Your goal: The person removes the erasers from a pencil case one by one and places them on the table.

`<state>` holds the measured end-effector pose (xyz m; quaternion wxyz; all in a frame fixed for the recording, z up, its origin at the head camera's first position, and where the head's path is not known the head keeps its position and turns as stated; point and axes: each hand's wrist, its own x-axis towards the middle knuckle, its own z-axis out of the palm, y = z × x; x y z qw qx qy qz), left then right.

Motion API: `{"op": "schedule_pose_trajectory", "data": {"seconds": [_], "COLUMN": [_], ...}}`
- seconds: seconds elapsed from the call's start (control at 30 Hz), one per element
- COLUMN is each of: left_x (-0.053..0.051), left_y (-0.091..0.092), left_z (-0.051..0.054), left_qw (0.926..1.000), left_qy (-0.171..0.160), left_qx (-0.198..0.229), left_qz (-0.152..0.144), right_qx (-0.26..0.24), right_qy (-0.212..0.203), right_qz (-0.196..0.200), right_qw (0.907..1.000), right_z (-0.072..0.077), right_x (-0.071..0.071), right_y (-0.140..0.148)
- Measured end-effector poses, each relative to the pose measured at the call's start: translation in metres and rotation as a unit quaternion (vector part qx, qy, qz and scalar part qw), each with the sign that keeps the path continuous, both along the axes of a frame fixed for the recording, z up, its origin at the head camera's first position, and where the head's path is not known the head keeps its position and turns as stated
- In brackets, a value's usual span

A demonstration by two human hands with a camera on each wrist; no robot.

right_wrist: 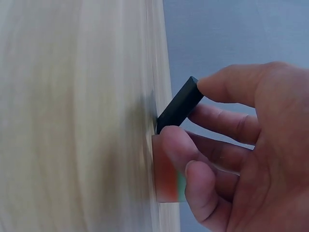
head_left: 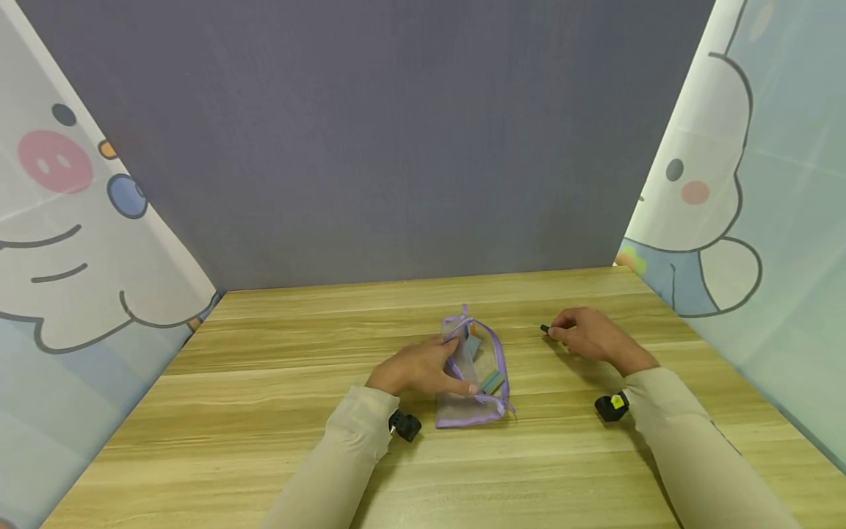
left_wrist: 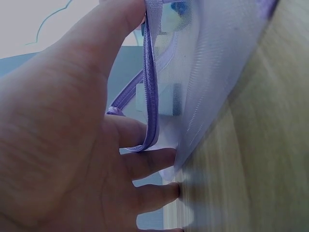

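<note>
A see-through mesh zipper pouch (head_left: 463,420) with purple edging lies on the table, its mouth parted. Inside it are a grey-blue block (head_left: 474,345) and a grey-green block (head_left: 492,381). My left hand (head_left: 423,369) rests on the pouch, thumb and index finger spread along the purple zipper edge (left_wrist: 151,92). The other left fingers stay straight, their tips at the tabletop. To the right of the pouch, my right hand (head_left: 588,336) pinches a small black bar (right_wrist: 179,106), tilted. An orange and green piece (right_wrist: 165,179) shows behind the right fingers; whether it is held, I cannot tell.
The wood-grain table (head_left: 264,411) reaches back to a grey panel (head_left: 410,147). Cartoon-printed sheets (head_left: 714,162) stand at both sides. A small black device (head_left: 611,406) is worn at the right wrist, another (head_left: 405,425) at the left.
</note>
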<state>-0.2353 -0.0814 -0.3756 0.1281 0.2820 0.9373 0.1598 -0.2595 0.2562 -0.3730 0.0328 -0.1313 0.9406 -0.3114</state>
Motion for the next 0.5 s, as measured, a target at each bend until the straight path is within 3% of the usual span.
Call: {"op": "schedule_pose_trajectory", "data": {"seconds": [0.5], "left_x": [-0.0011], "left_y": [-0.0014], "left_z": [-0.0004], "left_qw": [1.0], "left_qy": [0.003], "left_qx": [0.001], "left_qz": [-0.006], "right_qx": [0.009], "right_qy": [0.036], "right_qz": [0.002], "right_qw": [0.9993], "right_z": [0.0007], "right_x": [0.0002], "right_y": [-0.0006]}}
